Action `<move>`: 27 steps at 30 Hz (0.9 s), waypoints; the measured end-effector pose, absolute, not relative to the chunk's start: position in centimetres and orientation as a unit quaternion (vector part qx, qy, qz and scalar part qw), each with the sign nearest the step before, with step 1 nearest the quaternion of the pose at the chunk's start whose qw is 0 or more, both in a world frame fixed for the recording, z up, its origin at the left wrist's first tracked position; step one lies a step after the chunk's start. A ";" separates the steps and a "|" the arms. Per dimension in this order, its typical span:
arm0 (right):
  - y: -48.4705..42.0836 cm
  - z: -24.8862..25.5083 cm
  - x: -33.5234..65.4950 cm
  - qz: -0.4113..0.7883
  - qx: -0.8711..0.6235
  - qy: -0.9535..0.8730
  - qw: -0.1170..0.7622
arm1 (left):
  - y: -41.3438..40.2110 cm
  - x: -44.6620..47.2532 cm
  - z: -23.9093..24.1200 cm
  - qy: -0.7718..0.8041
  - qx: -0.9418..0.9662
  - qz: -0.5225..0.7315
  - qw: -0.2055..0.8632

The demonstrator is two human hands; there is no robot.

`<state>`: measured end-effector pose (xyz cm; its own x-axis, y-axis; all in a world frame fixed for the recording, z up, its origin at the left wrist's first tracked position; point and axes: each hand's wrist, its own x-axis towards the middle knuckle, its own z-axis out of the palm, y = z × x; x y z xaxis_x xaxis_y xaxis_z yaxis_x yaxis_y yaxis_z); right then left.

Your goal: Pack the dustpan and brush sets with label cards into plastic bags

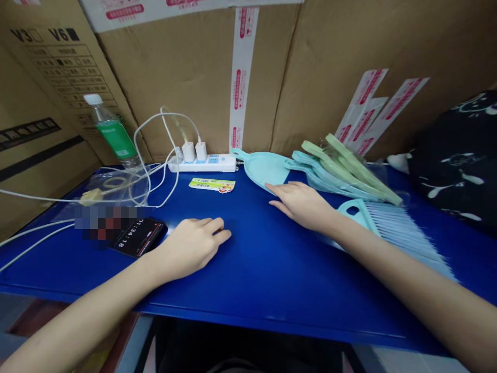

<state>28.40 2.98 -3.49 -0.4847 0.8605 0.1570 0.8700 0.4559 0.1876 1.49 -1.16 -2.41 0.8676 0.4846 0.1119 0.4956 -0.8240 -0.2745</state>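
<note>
My left hand [196, 246] rests on the blue table [248, 290] with its fingers loosely curled in and nothing visible in them. Just left of it lies a phone [135, 238] showing a timer. My right hand [301, 204] is stretched out, fingers extended, its fingertips at the near edge of a light blue dustpan [266, 167]. That dustpan lies flat, its handle pointing to the back left. Under and beyond my right forearm is a light blue hand brush [407, 233] with pale bristles, partly hidden by the arm.
Several green and blue dustpans in clear plastic [341, 166] are stacked at the back right. A power strip [204, 163] with chargers and white cables, a small wrapper [212, 184] and a bottle [116, 134] stand or lie behind. Cardboard [194, 77] walls the back; dark patterned fabric [458, 160] bounds the right.
</note>
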 end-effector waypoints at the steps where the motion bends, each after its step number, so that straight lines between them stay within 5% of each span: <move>1: 3.0 -3.4 28.1 -0.125 -0.518 -0.846 0.020 | -1.1 1.5 -2.4 -0.257 -0.955 -0.019 0.147; 19: 2.7 -2.8 28.2 -0.119 -0.572 -0.809 0.070 | 0.2 3.3 -1.0 -0.345 -0.912 0.088 0.202; 27: -1.0 -0.6 28.2 -0.043 -0.533 -0.843 0.060 | 0.1 4.0 -1.8 -0.347 -0.911 -0.010 0.223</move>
